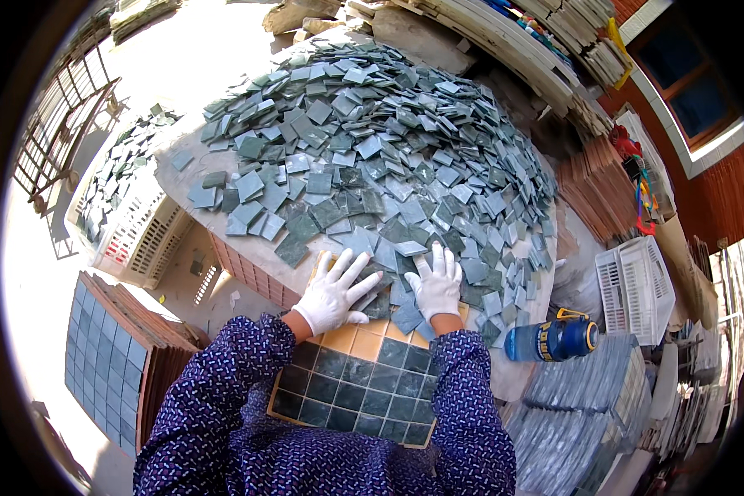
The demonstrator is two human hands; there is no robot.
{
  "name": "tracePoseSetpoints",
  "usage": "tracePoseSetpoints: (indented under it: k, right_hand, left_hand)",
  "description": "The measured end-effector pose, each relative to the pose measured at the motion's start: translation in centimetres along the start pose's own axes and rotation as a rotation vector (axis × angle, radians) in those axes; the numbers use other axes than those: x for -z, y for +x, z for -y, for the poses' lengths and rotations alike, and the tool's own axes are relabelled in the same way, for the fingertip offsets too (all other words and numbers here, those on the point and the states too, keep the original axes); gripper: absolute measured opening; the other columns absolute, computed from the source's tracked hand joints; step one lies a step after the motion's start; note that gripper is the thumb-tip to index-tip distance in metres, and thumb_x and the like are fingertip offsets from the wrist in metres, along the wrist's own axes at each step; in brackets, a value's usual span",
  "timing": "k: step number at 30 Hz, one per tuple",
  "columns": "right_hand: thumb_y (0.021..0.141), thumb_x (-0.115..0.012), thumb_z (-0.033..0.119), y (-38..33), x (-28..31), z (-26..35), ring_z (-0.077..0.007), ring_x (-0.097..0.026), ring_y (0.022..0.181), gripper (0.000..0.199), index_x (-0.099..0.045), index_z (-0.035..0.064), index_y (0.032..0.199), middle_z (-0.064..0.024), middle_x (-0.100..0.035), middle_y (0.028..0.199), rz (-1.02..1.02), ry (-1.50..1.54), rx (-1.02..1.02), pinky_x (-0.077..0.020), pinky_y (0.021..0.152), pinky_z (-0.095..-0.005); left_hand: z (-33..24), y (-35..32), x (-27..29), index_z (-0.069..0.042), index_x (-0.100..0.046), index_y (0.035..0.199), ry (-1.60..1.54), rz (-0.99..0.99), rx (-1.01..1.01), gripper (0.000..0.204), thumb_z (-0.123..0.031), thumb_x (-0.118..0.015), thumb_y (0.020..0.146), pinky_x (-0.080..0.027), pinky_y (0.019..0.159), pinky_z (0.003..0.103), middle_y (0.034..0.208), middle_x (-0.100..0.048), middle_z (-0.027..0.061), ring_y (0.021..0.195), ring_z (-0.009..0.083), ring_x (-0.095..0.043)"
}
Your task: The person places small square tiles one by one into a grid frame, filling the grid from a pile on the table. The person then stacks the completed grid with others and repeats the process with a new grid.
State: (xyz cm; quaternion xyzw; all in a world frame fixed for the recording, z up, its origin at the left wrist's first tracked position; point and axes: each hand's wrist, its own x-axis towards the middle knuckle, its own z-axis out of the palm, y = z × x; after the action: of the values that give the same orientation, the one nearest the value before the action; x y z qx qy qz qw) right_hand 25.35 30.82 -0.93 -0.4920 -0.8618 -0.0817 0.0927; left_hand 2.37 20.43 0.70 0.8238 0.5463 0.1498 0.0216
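My left hand [329, 296] in a white glove lies with fingers spread, its fingertips against loose dark-green stone tiles [378, 302]. To its right my right hand [438, 288], also gloved, rests on tiles with its fingers stretched forward. Neither hand grips a tile. Close to my body is a tan grid tray [339, 340]. Square green tiles [364, 369] fill its nearer rows, while part of the row beyond shows bare tan cells. Loose tiles and my hands cover its far edge. A large heap of similar tiles [397, 124] spreads over the table beyond my hands.
A blue bottle [551, 340] lies on the right. Beyond it are a white plastic crate [635, 289] and stacked grey sheets [574, 405]. At left stand a stack of tiled panels [107, 355] and a tile-filled white crate [145, 248]. Farther off is a metal cart [62, 124].
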Motion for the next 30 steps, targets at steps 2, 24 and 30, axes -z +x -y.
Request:
tracePoseSetpoints:
  k: [2,24,30]
  right_hand:
    - [0.082,-0.064,0.044,1.7,0.2,-1.4,-0.0373,-0.038,0.127,0.059,-0.049,0.0196,0.134,-0.0171,-0.04,0.14,-0.006,-0.003,-0.16,-0.031,0.102,-0.0538]
    - [0.068,-0.079,0.017,-8.2,6.0,5.2,-0.0333,-0.057,0.105,0.058,-0.052,0.005,0.118,-0.0157,-0.05,0.121,0.289,0.645,-0.143,-0.0479,0.089,-0.0405]
    - [0.067,-0.08,0.014,-10.6,4.7,7.0,-0.0205,-0.059,0.081,0.058,-0.054,0.0004,0.118,-0.0126,-0.052,0.116,0.262,0.642,0.017,-0.052,0.076,-0.0332]
  left_hand:
    - [1.8,1.8,-1.5,-0.024,-0.04,0.141,0.038,-0.073,0.081,0.078,-0.056,-0.065,0.075,-0.024,0.106,0.059,0.148,-0.032,0.0137,0.134,0.0379,-0.029]
    - [-0.6,-1.7,1.0,-0.007,-0.055,0.111,-0.28,0.074,0.104,0.057,-0.034,-0.077,0.066,-0.045,0.087,0.04,0.11,-0.054,0.0109,0.101,0.0317,-0.052]
    - [1.1,-9.8,3.2,-0.007,-0.055,0.115,-0.286,0.058,0.158,0.06,-0.033,-0.077,0.066,-0.046,0.088,0.04,0.114,-0.054,0.0118,0.102,0.0322,-0.053]
